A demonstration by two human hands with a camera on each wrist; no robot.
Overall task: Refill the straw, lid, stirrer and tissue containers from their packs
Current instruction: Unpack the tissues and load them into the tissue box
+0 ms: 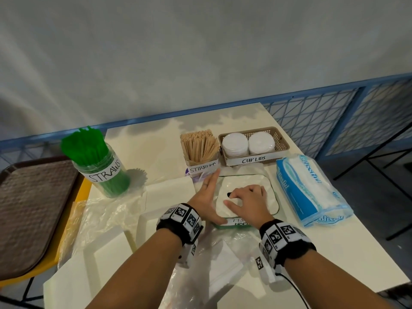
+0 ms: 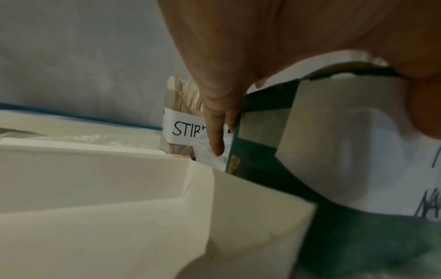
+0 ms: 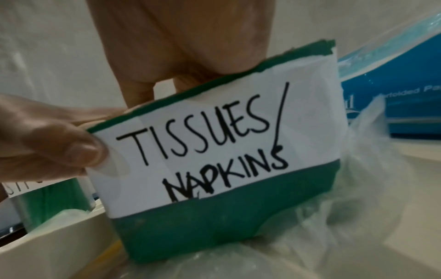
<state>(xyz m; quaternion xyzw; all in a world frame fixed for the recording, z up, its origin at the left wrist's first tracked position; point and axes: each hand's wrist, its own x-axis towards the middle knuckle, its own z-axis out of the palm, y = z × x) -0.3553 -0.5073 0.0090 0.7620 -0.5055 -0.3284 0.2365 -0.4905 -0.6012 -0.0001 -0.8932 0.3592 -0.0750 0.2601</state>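
Observation:
The green tissue container (image 1: 277, 204), labelled TISSUES/NAPKINS (image 3: 214, 141), stands at the table's middle. My left hand (image 1: 211, 197) lies flat along its left side with straight fingers (image 2: 214, 117), and its thumb (image 3: 59, 143) presses the front label. My right hand (image 1: 247, 199) is on top, fingers curled down onto the white tissues (image 1: 256, 181) inside. The blue tissue pack (image 1: 307, 188) lies to the right. Behind are the green straws jar (image 1: 102, 166), the stirrers cup (image 1: 200, 150) and the cup lids basket (image 1: 278, 139) with two lid stacks.
Crumpled clear plastic bags (image 1: 102, 219) and white foam trays (image 1: 111, 253) cover the near left of the table. A brown tray (image 1: 29, 208) rests on a yellow chair at the left. A blue mesh railing (image 1: 312, 112) runs behind the table.

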